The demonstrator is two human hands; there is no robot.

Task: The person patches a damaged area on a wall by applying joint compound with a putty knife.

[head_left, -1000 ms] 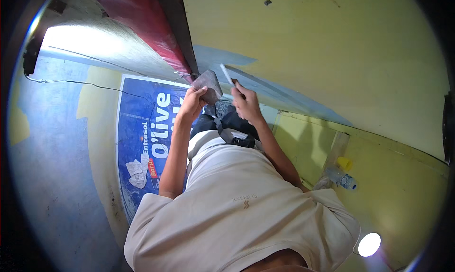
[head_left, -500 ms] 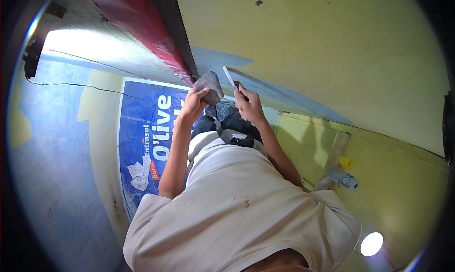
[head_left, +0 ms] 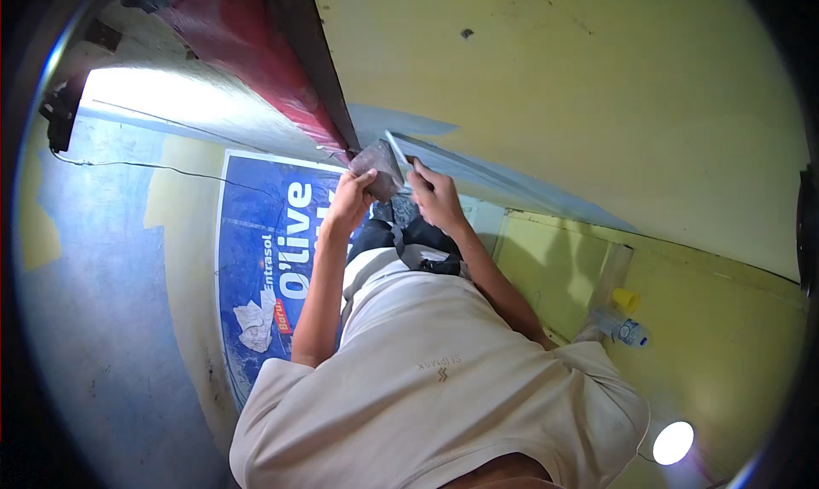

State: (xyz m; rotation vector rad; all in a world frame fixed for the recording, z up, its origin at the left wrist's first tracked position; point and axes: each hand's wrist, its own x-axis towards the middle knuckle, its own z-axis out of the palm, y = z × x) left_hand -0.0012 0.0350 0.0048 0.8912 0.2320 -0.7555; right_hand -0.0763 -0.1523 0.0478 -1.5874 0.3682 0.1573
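Observation:
My left hand [head_left: 350, 201] is closed on the lower left edge of a flat, square, grey-brown slab [head_left: 376, 167], its thumb lying across the face. The slab is held tilted in front of me; I cannot tell whether it is stone or something else. My right hand [head_left: 435, 197] is closed round the lower end of a narrow, pale, straight tool [head_left: 395, 146]. This tool points up and left, and its blade-like length lies along the slab's right edge. Whether the two touch I cannot tell. The tool's handle is hidden in my fingers.
A dark beam [head_left: 317, 67] with red sheeting [head_left: 247, 41] comes down close above the slab. Beyond my hands stands a yellow wall [head_left: 554, 88]. A blue banner [head_left: 247, 267] lies at left. A plastic bottle [head_left: 630, 330] and a yellow cup [head_left: 625, 300] are at right, above a bright lamp [head_left: 673, 443].
My right hand has moved left and slightly down, bringing the pale tool from apart to against or just over the slab's right edge. The slab has shifted slightly down.

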